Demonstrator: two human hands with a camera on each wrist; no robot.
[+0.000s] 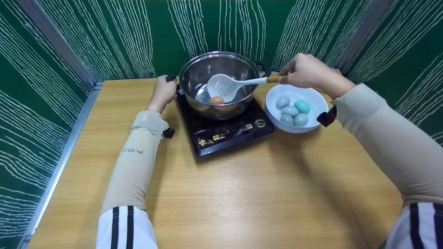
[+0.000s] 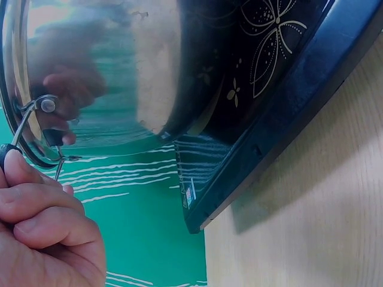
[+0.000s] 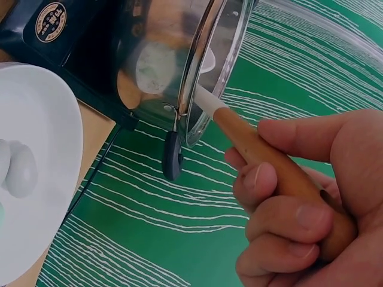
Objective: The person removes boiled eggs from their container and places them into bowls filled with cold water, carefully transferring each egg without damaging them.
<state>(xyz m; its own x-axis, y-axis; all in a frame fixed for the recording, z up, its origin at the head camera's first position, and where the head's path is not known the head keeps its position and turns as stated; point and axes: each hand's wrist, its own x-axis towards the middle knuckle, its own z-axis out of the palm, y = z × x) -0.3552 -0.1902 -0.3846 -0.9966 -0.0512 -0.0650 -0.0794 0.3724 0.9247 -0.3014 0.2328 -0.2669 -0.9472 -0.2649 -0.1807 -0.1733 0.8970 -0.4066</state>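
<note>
My left hand [image 1: 163,90] grips the black side handle [image 1: 171,78] of a steel pot [image 1: 221,112]; in the left wrist view the fingers [image 2: 57,224] curl by that handle. With my right hand [image 1: 304,71] I hold a white skimmer [image 1: 225,84] by its wooden handle [image 3: 257,143]. The skimmer's perforated head is inside the pot, tilted. A brown egg [image 1: 217,100] lies at the head's lower edge; whether it rests on the skimmer I cannot tell. Below my right hand stands a white bowl [image 1: 292,129] holding several pale blue eggs [image 1: 289,111] and one turquoise egg [image 1: 302,106].
Beneath the pot is a black induction cooker [image 1: 230,135] on a wooden table [image 1: 225,193]. The pot's other handle [image 1: 263,69] points toward the back right. Green walls with white lines [image 1: 180,34] enclose the back and sides. A dark cable [image 3: 96,173] runs behind the bowl.
</note>
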